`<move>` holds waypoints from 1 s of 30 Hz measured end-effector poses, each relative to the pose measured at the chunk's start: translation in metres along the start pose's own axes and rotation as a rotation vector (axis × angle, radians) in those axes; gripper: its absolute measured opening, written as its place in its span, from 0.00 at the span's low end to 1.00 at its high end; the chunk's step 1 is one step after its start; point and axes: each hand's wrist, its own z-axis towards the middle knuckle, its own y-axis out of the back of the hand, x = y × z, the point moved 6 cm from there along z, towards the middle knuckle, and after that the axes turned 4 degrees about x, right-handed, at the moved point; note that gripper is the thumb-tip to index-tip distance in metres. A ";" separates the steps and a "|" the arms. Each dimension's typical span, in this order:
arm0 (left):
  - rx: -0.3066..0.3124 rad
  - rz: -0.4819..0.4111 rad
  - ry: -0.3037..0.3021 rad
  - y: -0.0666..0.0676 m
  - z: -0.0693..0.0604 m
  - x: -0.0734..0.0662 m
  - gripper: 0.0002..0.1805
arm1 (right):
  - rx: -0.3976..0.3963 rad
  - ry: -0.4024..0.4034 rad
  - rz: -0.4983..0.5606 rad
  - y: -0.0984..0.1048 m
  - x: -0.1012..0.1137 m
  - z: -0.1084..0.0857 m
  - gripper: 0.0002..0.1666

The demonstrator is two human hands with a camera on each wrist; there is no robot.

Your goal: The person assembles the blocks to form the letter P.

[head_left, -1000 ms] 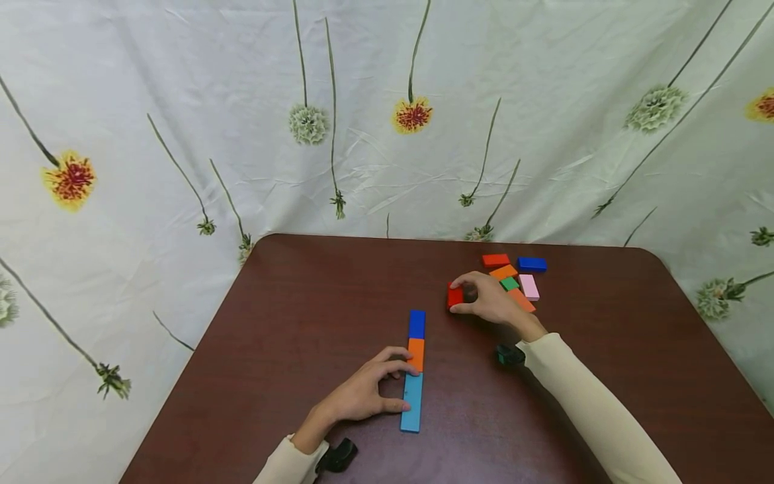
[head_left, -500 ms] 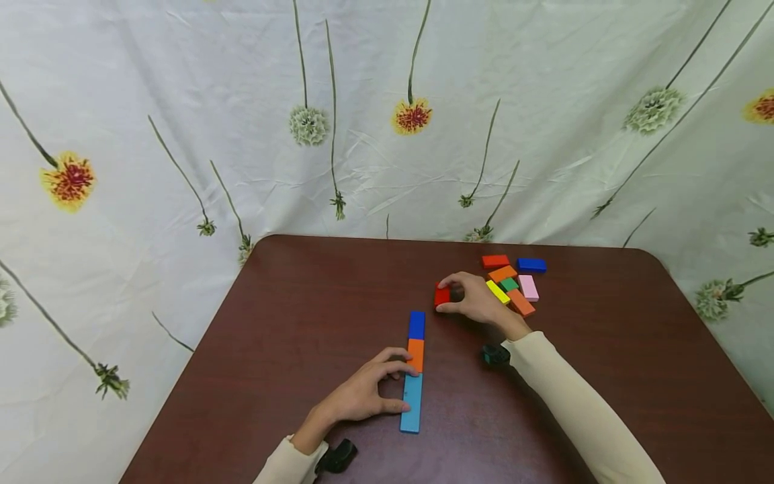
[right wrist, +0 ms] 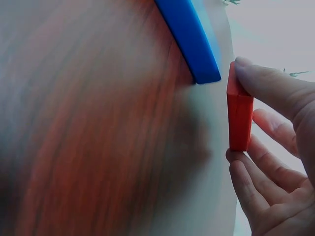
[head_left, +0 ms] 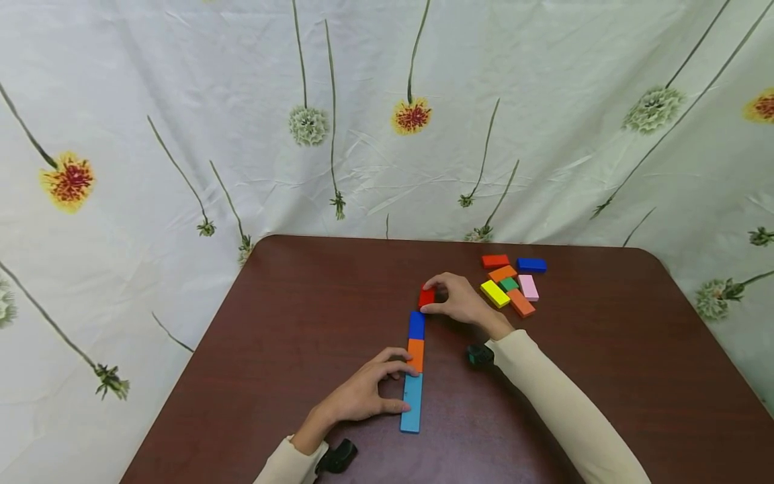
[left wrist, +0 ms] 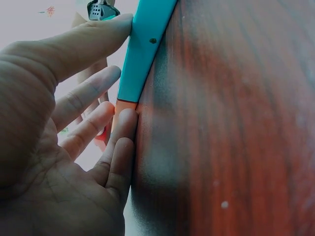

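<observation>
Your right hand (head_left: pixel 463 301) pinched the red cuboid block (head_left: pixel 426 297); squaring with the blue cuboid block (head_left: pixel 416 325) likely needed nudging toward the tabletop's left edge (head_left: pixel 215 336). Left hand (head_left: pixel 358 392), loosely spread, touched the row.

A person's right hand (head_left: pixel 461 302), pinching a red block (head_left: pixel 426 296), travels toward the left edge of the table (head_left: pixel 314 302), roughly level with the far edge. Off to the right of the nearer blue block (head_left: pixel 416 325) a second ago, the red block is now just beyond that block's far end. The cream sleeve (head_left: pixel 556 396) and dark wrist device (head_left: pixel 480 355) shift left too. Toward the far right corner, a yellow block (head_left: pixel 495 294), hidden a second ago, comes into full view.
</observation>
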 end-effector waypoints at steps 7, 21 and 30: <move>0.003 -0.002 -0.014 0.000 0.000 0.001 0.23 | -0.002 -0.021 -0.038 -0.006 0.005 0.005 0.25; -0.002 -0.009 0.010 0.000 0.000 0.001 0.23 | -0.001 -0.020 -0.070 -0.011 0.007 0.011 0.24; -0.008 -0.001 -0.006 0.000 0.001 0.000 0.23 | 0.008 -0.005 -0.066 -0.014 0.006 0.010 0.24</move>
